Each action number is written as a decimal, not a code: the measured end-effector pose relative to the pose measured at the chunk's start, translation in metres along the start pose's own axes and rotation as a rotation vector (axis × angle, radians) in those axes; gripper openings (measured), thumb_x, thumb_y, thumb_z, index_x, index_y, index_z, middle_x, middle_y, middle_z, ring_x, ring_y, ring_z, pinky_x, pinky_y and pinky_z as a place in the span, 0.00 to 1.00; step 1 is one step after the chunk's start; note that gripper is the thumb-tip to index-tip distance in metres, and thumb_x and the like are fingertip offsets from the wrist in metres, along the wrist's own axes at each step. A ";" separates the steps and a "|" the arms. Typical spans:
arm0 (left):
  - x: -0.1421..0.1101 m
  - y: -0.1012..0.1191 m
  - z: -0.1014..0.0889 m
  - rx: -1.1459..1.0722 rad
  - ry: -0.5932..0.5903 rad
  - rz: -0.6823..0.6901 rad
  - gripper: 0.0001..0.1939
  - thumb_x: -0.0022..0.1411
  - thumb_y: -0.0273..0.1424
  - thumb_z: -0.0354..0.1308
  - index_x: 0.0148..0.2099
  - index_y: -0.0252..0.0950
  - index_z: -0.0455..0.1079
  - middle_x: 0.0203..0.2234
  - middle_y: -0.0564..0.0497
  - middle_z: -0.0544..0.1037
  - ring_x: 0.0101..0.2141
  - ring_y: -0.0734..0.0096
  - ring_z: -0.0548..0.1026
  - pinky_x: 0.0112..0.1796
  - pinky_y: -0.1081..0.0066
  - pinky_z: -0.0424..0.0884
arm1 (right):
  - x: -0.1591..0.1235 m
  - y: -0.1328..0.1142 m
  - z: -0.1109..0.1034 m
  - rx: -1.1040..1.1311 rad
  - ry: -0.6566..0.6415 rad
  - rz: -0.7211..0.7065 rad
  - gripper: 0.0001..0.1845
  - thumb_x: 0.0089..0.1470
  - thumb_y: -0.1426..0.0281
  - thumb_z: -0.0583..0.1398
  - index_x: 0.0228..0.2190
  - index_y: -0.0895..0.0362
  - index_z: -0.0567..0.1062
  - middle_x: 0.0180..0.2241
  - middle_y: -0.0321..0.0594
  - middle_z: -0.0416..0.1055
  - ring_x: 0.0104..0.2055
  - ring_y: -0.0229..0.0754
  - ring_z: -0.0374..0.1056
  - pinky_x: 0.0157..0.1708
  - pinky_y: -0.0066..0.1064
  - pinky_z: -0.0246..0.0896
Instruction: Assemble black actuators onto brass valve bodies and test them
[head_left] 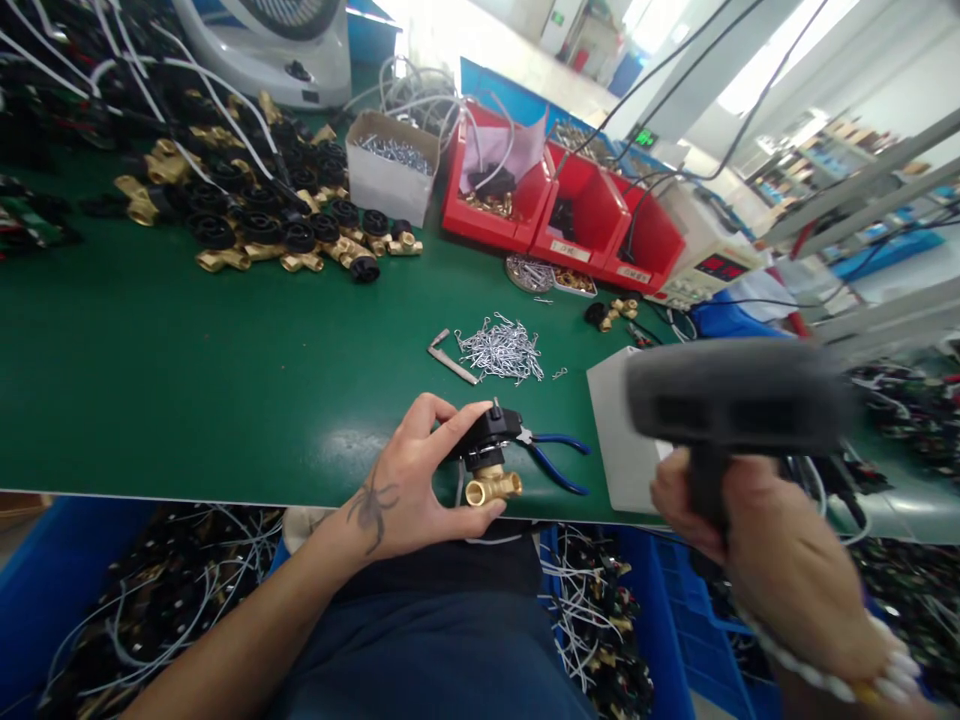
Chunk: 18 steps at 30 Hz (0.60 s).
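Note:
Near the front edge of the green table, my left hand (420,470) is closed around a brass valve (493,487) with a black actuator (487,432) on top. Blue-handled pliers (559,462) lie just right of it. My right hand (772,540) grips the handle of a dark power screwdriver (735,395), blurred by motion and raised over the table's right side. Its front end points left, apart from the valve. Beyond my left hand lie a pile of silver cotter pins (501,350) and a bent metal strip (452,362).
A white box (621,430) stands between the pliers and my right hand. Red bins (499,225), a carton of screws (390,180) and several brass valves (300,262) line the back. Blue crates (82,570) of wired parts sit below the table edge. A power supply (709,255) is at back right.

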<state>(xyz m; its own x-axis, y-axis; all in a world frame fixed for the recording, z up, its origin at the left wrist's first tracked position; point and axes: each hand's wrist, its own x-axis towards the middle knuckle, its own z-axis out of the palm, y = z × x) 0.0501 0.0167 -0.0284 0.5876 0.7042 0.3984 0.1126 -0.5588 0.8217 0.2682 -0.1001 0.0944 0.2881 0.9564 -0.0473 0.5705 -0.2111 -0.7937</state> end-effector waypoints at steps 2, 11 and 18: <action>0.000 0.000 0.000 0.002 0.005 0.012 0.38 0.52 0.38 0.66 0.64 0.41 0.61 0.42 0.48 0.66 0.40 0.64 0.68 0.44 0.61 0.74 | 0.002 -0.002 0.001 0.233 0.102 -0.032 0.35 0.62 0.40 0.45 0.21 0.55 0.64 0.13 0.30 0.47 0.14 0.32 0.45 0.15 0.29 0.43; -0.001 0.002 -0.001 -0.023 -0.005 -0.015 0.37 0.52 0.37 0.65 0.64 0.39 0.62 0.42 0.48 0.65 0.41 0.65 0.69 0.45 0.62 0.75 | 0.007 -0.003 0.002 0.080 -0.131 0.071 0.37 0.61 0.39 0.48 0.18 0.56 0.63 0.13 0.32 0.51 0.14 0.30 0.45 0.14 0.28 0.38; 0.000 0.000 -0.001 -0.027 0.012 0.010 0.37 0.54 0.36 0.65 0.64 0.41 0.60 0.42 0.49 0.65 0.41 0.66 0.69 0.43 0.64 0.75 | 0.009 -0.004 0.016 -0.117 -0.189 -0.035 0.38 0.60 0.38 0.48 0.16 0.56 0.62 0.13 0.33 0.54 0.15 0.31 0.48 0.15 0.28 0.41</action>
<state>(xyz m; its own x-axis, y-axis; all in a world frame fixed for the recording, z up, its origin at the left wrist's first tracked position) 0.0496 0.0173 -0.0281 0.5792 0.7038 0.4114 0.0850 -0.5540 0.8281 0.2556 -0.0877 0.0877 0.1235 0.9821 -0.1422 0.6661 -0.1882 -0.7217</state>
